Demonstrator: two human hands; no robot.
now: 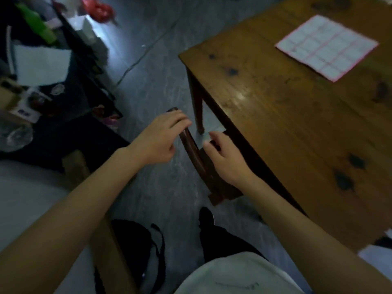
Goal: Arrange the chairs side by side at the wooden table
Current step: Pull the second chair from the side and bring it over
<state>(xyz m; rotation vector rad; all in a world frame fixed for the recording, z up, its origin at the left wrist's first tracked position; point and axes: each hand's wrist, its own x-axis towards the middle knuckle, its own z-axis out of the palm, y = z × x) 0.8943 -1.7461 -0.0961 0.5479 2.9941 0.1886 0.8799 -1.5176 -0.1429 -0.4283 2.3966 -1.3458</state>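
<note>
The dark reddish-brown wooden chair [196, 154] stands tucked against the near edge of the worn honey-brown wooden table [275, 115], its curved top rail showing just beside the table leg. The left hand [158, 140] lies over the far end of that rail, fingers [180, 120] draped across it but not curled tight — a loose hold. The right hand [224, 160] rests on the rail's nearer part, fingers spread and half open. A pink-gridded white cloth [326, 46] lies on the tabletop.

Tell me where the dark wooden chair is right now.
The dark wooden chair stands mid-frame, tucked against the near-left corner of the brown wooden table, its curved backrest between the left hand and right hand.
</note>
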